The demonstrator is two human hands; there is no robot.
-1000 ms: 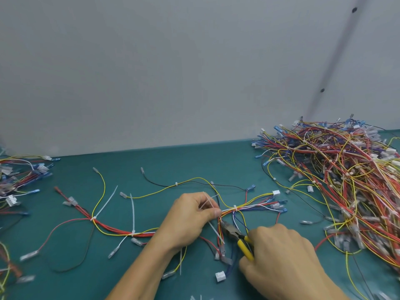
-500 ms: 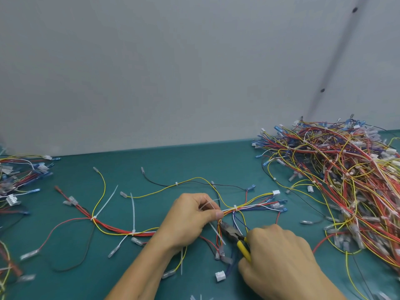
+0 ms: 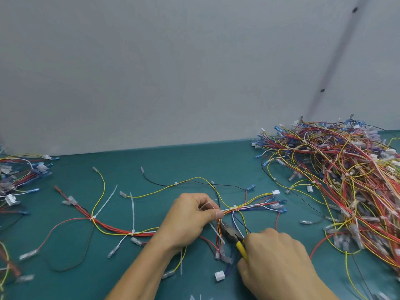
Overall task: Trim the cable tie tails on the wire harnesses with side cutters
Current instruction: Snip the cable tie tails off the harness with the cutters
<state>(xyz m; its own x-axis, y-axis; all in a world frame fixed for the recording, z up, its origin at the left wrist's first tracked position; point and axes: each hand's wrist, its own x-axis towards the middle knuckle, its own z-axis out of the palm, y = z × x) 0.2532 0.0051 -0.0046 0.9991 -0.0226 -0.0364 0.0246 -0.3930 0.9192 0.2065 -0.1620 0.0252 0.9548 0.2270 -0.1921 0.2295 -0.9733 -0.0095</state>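
A wire harness [image 3: 121, 229] of red, yellow, white and blue wires lies spread across the green table [image 3: 194, 161]. My left hand [image 3: 190, 219] pinches its bundle near the middle, with a white cable tie tail [image 3: 216, 231] sticking out below the fingers. My right hand [image 3: 275, 258] grips yellow-handled side cutters [image 3: 234, 237]; their dark jaws sit right at the bundle by my left fingertips, beside that tail. Long uncut tie tails [image 3: 132, 210] stand up from the harness further left.
A big tangled pile of harnesses [image 3: 346, 187] fills the right side of the table. A smaller heap [image 3: 19, 174] lies at the left edge. A grey wall [image 3: 173, 72] rises behind. A white connector [image 3: 219, 276] and cut tie scraps lie near the front.
Both hands have stayed almost in place. The cutter jaws have edged slightly closer to the bundle at my left fingertips.
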